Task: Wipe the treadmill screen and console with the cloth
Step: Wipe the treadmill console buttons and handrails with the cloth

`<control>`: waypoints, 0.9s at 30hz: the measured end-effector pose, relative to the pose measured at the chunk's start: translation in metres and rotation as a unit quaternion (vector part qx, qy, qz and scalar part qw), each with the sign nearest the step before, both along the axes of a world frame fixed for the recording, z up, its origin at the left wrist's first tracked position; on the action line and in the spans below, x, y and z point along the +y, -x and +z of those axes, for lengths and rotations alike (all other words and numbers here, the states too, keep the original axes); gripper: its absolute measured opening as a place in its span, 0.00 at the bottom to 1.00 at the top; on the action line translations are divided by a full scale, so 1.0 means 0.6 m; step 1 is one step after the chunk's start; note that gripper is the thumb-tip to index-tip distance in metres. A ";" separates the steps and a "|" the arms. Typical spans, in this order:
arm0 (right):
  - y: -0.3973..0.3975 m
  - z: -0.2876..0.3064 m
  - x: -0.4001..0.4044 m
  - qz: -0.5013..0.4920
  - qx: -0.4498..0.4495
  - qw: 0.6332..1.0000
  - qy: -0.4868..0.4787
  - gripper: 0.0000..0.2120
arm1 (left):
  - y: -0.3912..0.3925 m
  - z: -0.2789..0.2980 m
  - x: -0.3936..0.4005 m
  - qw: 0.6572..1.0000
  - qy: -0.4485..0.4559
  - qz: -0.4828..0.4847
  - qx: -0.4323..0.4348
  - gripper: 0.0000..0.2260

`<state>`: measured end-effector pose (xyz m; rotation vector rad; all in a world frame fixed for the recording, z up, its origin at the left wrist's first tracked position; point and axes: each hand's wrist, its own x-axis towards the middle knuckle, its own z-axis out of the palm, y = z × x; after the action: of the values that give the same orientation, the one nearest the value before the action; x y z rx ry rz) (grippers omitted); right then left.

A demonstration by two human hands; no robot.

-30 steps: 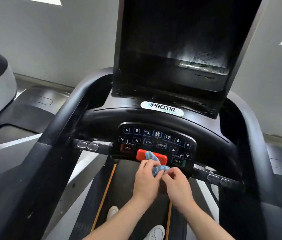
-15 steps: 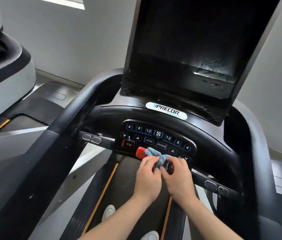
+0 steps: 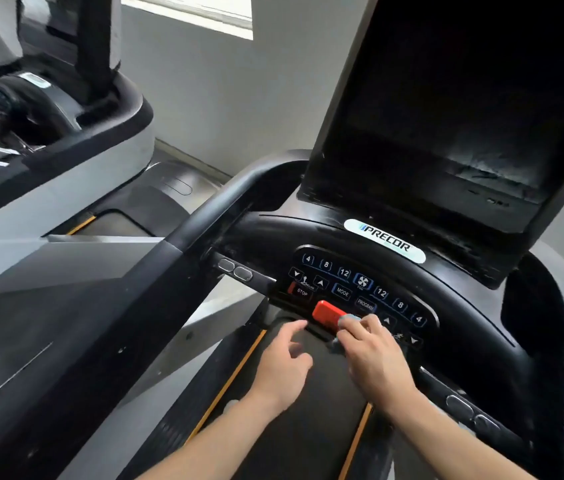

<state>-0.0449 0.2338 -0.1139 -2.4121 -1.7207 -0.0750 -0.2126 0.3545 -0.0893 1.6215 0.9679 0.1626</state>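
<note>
The treadmill's dark screen [image 3: 453, 109] rises at the upper right, streaked near its lower edge. Below it lies the black console [image 3: 353, 282] with lit buttons and a red stop bar [image 3: 325, 311]. My right hand [image 3: 374, 358] is closed on a small blue cloth [image 3: 350, 318], pressing it against the right end of the red bar; most of the cloth is hidden under the fingers. My left hand [image 3: 284, 365] hovers just left of it, below the bar, fingers spread and holding nothing.
Black handrails [image 3: 204, 216] curve round both sides of the console. The belt [image 3: 294, 427] with orange edge lines runs under my arms. A second treadmill [image 3: 48, 133] stands to the left. A grey wall [image 3: 232, 98] is behind.
My left hand has let go of the cloth and drawn back to the left, fingers spread. The right hand keeps the cloth at the red bar. The view has swung left.
</note>
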 end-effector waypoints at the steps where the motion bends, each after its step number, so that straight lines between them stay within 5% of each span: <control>1: -0.003 -0.003 -0.020 -0.006 -0.004 1.000 0.012 0.06 | 0.004 0.001 0.013 1.000 -0.025 -0.018 0.004 0.28; 8: 0.022 0.060 0.069 0.026 0.007 1.000 0.003 0.10 | -0.028 -0.016 0.110 0.944 -0.265 -0.189 0.064 0.35; 16: 0.006 0.041 0.090 0.025 0.025 0.985 0.169 0.21 | 0.012 -0.045 0.209 0.936 -0.272 -0.221 0.042 0.30; 21: 0.026 0.104 0.254 0.043 0.095 0.991 0.084 0.08 | 0.034 -0.067 0.322 0.929 -0.323 -0.169 0.066 0.30; 24: 0.048 0.092 0.371 0.090 0.053 0.989 0.104 0.08 | 0.043 -0.079 0.371 0.939 -0.307 -0.135 0.070 0.30; 27: 0.064 0.032 0.410 0.095 -0.001 0.972 0.216 0.19 | 0.060 -0.093 0.399 0.950 -0.283 -0.114 0.062 0.28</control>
<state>-0.0832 0.4798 -0.0947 -2.5014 -2.1458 0.3596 -0.2483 0.5937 -0.1452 2.2825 0.8620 0.1927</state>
